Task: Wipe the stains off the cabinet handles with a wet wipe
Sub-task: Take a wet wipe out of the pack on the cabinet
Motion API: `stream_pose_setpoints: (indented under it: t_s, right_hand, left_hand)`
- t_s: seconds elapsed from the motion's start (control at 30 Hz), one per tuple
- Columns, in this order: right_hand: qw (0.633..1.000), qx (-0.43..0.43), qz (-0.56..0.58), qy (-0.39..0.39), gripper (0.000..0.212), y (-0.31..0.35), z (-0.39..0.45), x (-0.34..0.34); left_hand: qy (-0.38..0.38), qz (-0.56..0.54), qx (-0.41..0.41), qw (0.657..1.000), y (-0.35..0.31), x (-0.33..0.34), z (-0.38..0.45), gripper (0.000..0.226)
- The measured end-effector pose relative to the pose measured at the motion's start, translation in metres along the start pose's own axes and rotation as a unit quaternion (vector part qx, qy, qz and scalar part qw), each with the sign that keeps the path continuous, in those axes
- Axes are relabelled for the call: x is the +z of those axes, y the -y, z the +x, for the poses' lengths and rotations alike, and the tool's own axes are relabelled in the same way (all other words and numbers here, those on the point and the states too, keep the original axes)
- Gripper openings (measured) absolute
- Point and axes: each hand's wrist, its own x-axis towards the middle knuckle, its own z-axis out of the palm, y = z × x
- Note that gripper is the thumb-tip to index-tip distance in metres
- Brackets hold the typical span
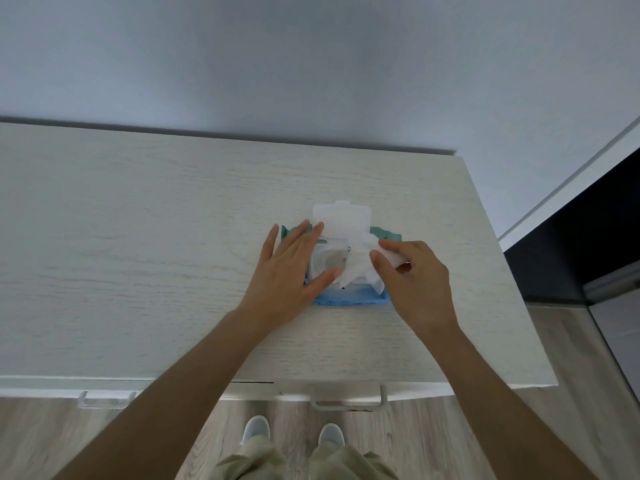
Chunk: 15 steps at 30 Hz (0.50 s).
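Observation:
A blue and green pack of wet wipes (353,300) lies on the pale wooden cabinet top (138,254), its white lid (341,218) flipped open towards the wall. My left hand (294,271) lies flat on the pack's left side with straight fingers. My right hand (412,282) pinches a white wet wipe (360,268) that sticks out of the pack's opening. Below the front edge, one cabinet handle (349,403) shows under the pack and another (107,400) shows to the left, both pale and bar-shaped.
A grey wall rises behind the cabinet. A dark unit (595,244) stands to the right of it. Wooden floor (52,434) lies below the front edge, with my two shoes (292,433) on it.

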Motion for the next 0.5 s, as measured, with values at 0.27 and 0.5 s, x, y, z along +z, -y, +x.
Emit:
stream_pose_setpoints:
  t_s: [0.27, 0.5]
  right_hand:
    - [0.997, -0.022, 0.041, -0.056, 0.022, -0.010, -0.001, -0.013]
    - [0.997, -0.003, 0.050, -0.063, 0.020, -0.019, 0.002, -0.026]
  left_hand:
    - [0.100, 0.164, 0.079, 0.978, -0.009, 0.006, -0.004, 0.078]
    - [0.128, 0.181, 0.082, 0.972, -0.011, 0.000, 0.002, 0.084]
